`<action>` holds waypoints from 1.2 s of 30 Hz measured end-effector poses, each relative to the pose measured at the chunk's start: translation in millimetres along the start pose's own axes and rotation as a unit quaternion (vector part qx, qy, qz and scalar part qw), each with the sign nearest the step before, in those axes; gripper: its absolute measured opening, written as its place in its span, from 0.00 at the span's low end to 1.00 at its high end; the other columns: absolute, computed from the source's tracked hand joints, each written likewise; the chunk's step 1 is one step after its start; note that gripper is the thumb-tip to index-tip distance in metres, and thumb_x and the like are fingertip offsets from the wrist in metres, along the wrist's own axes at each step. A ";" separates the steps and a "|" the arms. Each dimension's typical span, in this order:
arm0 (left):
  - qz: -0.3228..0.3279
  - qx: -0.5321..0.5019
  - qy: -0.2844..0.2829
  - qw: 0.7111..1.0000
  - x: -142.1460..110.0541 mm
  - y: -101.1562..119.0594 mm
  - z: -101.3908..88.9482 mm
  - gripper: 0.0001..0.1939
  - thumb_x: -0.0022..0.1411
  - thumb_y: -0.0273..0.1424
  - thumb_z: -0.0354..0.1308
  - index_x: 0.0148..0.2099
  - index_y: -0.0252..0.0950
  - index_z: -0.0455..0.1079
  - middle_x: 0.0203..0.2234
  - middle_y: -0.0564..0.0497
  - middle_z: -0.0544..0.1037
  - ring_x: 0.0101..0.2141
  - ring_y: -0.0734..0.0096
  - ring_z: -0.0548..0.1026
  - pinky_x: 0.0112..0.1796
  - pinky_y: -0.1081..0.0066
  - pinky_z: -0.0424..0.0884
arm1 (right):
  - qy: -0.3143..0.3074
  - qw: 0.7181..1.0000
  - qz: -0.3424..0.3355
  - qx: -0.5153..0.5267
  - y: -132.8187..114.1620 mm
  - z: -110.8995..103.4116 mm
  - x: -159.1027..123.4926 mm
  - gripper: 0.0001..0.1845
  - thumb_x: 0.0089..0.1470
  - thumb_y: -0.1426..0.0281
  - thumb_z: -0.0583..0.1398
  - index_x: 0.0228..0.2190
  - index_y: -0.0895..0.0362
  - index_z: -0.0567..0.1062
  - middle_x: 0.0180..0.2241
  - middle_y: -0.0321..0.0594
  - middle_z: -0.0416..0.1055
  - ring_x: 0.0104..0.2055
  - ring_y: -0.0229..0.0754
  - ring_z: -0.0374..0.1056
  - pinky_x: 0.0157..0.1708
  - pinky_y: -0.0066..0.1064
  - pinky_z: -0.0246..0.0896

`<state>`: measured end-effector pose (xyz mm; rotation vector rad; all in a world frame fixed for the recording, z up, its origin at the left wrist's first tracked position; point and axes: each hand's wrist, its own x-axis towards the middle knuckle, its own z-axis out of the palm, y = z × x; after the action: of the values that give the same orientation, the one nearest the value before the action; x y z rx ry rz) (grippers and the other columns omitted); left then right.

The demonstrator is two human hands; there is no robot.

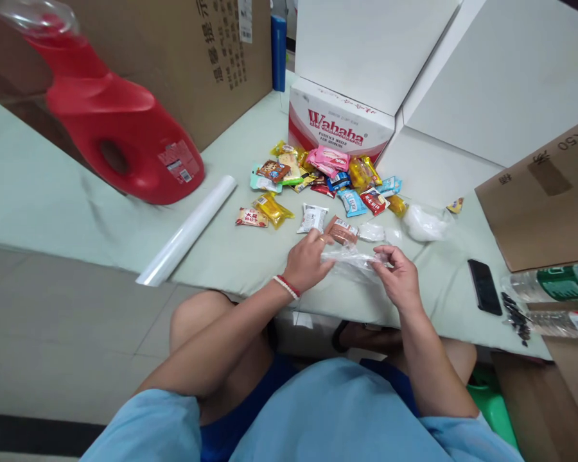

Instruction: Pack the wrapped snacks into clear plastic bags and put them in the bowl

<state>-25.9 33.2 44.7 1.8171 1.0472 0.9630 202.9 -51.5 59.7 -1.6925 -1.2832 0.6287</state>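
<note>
Between my two hands a clear plastic bag [351,256] is stretched near the table's front edge. My left hand [309,262], with a red and white bracelet at the wrist, pinches its left end. The bag's right end is gripped by the fingertips of my right hand [399,277]. Just beyond the bag lie a brown wrapped snack [343,231], a white packet [313,218] and a small white wrapped piece [371,231]. A heap of colourful snack packets [327,163] sits farther back. Crumpled clear plastic [424,222] rests right of the heap.
A white roll [187,231] and a red jug [125,128] are on the left. The Wahaba carton [340,122] stands behind the heap. To the right are a phone [484,287], plastic bottles [559,282] and a cardboard box [542,199].
</note>
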 end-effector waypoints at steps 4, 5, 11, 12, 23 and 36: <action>-0.058 -0.112 -0.052 0.991 1.6 -6.2 5.6 0.06 0.54 0.33 0.61 0.31 0.36 0.71 0.26 0.53 0.73 0.30 0.70 0.71 0.35 0.70 0.66 | -0.056 0.998 0.025 0.019 6.3 -4.2 -8.2 0.20 0.51 0.57 0.69 0.42 0.55 0.78 0.32 0.36 0.73 0.28 0.37 0.63 0.28 0.28 0.61; -0.061 -0.159 -0.065 0.983 2.2 -7.1 5.0 0.07 0.53 0.34 0.61 0.30 0.35 0.71 0.25 0.54 0.73 0.30 0.71 0.70 0.34 0.71 0.66 | -0.080 0.996 0.033 0.035 8.4 -6.2 -12.1 0.20 0.51 0.56 0.69 0.41 0.55 0.78 0.30 0.35 0.72 0.27 0.36 0.62 0.27 0.28 0.60; -0.173 -0.301 -0.117 0.931 -0.3 -6.6 -1.7 0.09 0.47 0.35 0.63 0.26 0.36 0.69 0.17 0.58 0.63 0.20 0.78 0.57 0.23 0.74 0.51 | -0.139 0.986 0.012 0.088 17.2 -32.8 -32.7 0.16 0.52 0.56 0.70 0.36 0.54 0.79 0.28 0.35 0.71 0.29 0.38 0.65 0.30 0.30 0.63; -0.195 -0.300 -0.150 0.921 -1.2 -6.2 -2.5 0.11 0.48 0.38 0.64 0.26 0.36 0.69 0.15 0.59 0.61 0.18 0.79 0.54 0.22 0.74 0.47 | -0.140 0.987 0.000 0.078 17.9 -38.8 -33.3 0.16 0.52 0.56 0.70 0.36 0.54 0.79 0.29 0.36 0.72 0.31 0.39 0.67 0.32 0.31 0.65; -0.274 -0.343 -0.145 0.887 -9.0 -12.6 0.2 0.27 0.58 0.56 0.62 0.34 0.34 0.76 0.20 0.54 0.68 0.15 0.82 0.54 0.17 0.75 0.44 | -0.092 0.986 -0.115 -0.080 22.0 -92.5 -23.8 0.10 0.60 0.59 0.65 0.38 0.52 0.80 0.36 0.41 0.73 0.36 0.43 0.70 0.36 0.35 0.67; -0.345 -0.324 -0.059 0.879 -14.7 -15.1 -8.4 0.17 0.61 0.46 0.64 0.36 0.36 0.72 0.22 0.55 0.72 0.14 0.77 0.69 0.15 0.77 0.48 | 0.085 0.954 -0.208 -0.198 9.1 -20.4 -57.4 0.10 0.64 0.67 0.58 0.44 0.50 0.79 0.43 0.47 0.74 0.48 0.52 0.70 0.51 0.48 0.67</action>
<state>-43.1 27.1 31.2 0.8345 1.0190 0.6300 204.7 -113.0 54.7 -1.6651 -1.6516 -0.0285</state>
